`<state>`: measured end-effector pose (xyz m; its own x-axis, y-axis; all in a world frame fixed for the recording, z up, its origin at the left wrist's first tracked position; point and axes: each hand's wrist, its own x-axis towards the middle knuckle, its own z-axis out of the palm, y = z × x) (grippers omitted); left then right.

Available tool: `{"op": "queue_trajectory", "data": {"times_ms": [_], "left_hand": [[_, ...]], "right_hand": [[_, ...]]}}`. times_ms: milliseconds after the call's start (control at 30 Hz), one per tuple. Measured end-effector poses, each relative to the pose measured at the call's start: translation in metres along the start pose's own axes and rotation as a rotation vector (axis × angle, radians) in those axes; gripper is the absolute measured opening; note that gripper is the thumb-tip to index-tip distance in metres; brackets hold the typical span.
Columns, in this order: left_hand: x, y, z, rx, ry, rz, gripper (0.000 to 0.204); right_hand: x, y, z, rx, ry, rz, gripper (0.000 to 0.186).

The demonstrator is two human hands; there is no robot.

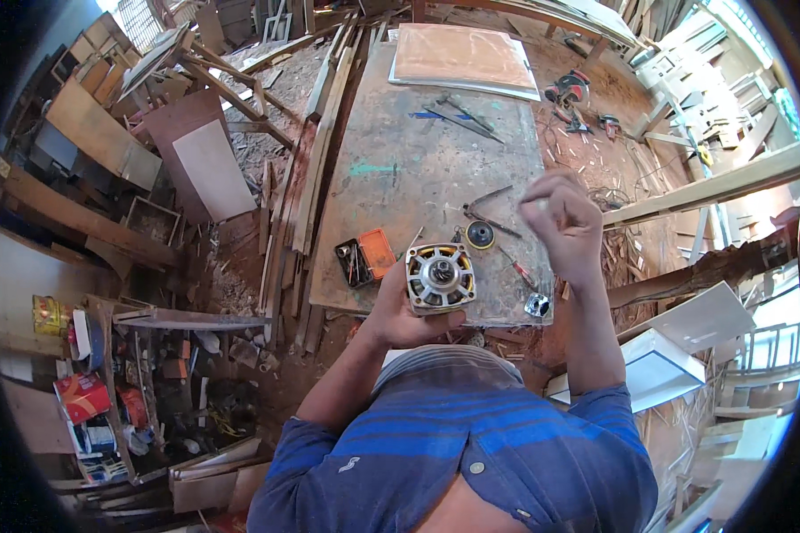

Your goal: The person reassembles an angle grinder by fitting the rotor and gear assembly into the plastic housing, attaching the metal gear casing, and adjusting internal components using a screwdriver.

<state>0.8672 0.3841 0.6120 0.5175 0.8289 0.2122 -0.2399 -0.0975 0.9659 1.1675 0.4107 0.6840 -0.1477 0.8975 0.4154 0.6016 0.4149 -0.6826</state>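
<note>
The left hand (400, 311) is wrapped around the lower left of a squarish, silver-grey metal motor housing (441, 289) with rounded vent openings, just below the centre of the frame; a dark toothed gear (442, 271) sits in the middle of its face. The right hand (563, 218) is raised right of centre, over the table's right edge, its fingers curled inward; I cannot tell whether it grips anything small.

Near the housing, to its upper right, lies a round black disc with a yellow rim (479, 234), with thin dark metal tools (489, 219) just above it. Lower right of these are a red-handled screwdriver (523, 273) and a small shiny metal part (537, 306). Left of the left hand sits an open orange-and-black case (377, 250).

All these rest on a worn grey worktable (400, 191). Toward its top, more long dark tools (464, 121) lie below a flat brown board (460, 55). At the upper right of the frame, a red-and-black power tool (571, 86) is on the floor; long wooden planks (329, 133) run along the table's left side
</note>
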Motion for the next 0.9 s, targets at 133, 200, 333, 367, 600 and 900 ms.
{"op": "queue_trajectory", "data": {"times_ms": [133, 200, 333, 367, 600, 900], "left_hand": [[0.003, 0.008, 0.005, -0.049, 0.043, -0.087, 0.074], [0.005, 0.005, 0.007, -0.118, 0.053, -0.11, 0.068], [0.013, 0.008, 0.01, 0.049, -0.014, -0.052, 0.076], [0.014, 0.012, 0.012, 0.051, -0.012, -0.054, 0.076], [0.016, 0.04, 0.029, 0.219, 0.058, -0.109, 0.077], [0.018, 0.057, 0.033, 0.685, 0.122, 0.023, 0.075]], "right_hand": [[-0.006, -0.022, 0.018, 0.421, -0.139, 0.129, 0.081], [-0.001, -0.04, 0.031, 0.25, -0.173, -0.079, 0.087], [-0.006, -0.057, 0.045, 0.397, -0.38, -0.107, 0.099], [-0.007, -0.057, 0.047, 0.418, -0.395, -0.105, 0.1], [-0.009, -0.02, 0.056, 0.837, -0.494, -0.035, 0.111], [-0.02, 0.003, 0.049, 0.873, -0.448, -0.104, 0.117]]}}
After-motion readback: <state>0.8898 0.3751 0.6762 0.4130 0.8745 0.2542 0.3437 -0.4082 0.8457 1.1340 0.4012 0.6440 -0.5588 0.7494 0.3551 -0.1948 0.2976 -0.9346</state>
